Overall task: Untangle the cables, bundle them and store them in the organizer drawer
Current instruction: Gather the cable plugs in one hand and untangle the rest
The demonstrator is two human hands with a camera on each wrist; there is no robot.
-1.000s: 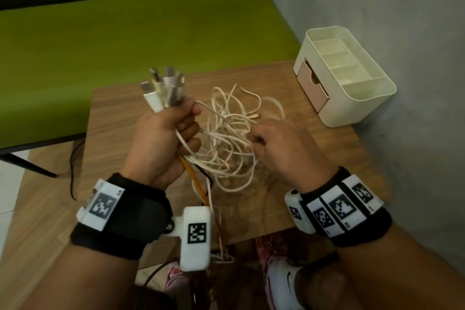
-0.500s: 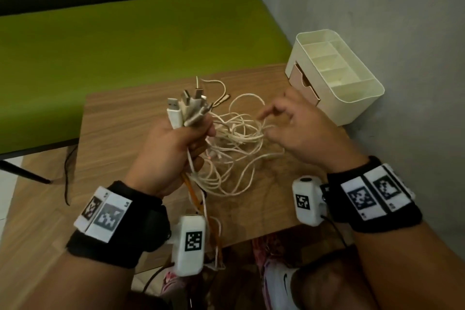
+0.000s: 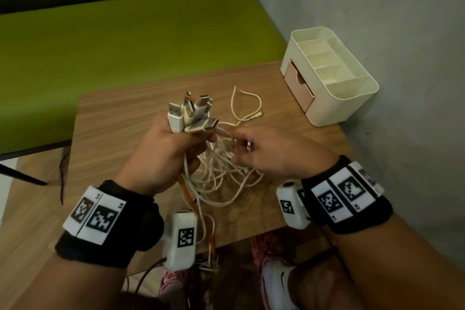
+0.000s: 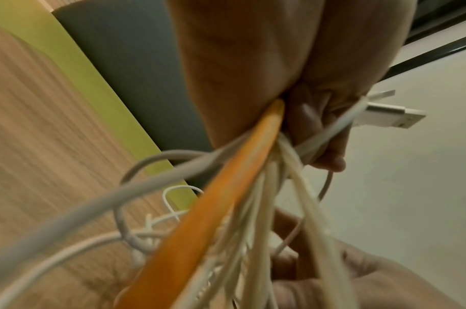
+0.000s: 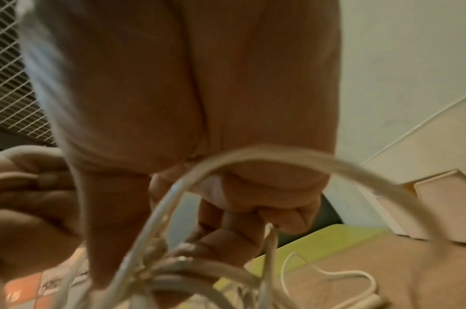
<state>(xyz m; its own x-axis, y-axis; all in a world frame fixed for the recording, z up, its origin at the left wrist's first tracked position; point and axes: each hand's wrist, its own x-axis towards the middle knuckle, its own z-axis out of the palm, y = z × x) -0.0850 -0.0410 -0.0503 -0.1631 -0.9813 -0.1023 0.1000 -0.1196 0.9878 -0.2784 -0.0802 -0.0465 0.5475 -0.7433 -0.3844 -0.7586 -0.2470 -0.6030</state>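
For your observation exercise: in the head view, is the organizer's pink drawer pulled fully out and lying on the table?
No: the pink drawer sits in the organizer, at most slightly open.

The left hand [image 4: 252, 69] has its grip closed round white cables [image 4: 274, 209] and one orange cable [image 4: 221, 198].

A home corner — green bench [image 3: 130, 40], small wooden table [image 3: 120, 118], desk organizer [image 3: 334, 75].

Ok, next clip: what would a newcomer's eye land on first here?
The left hand gripping a fistful of USB plugs upright at table centre, tangled white cables hanging below. The right hand pinches a strand beside it. The cream organizer sits at the table's far right corner.
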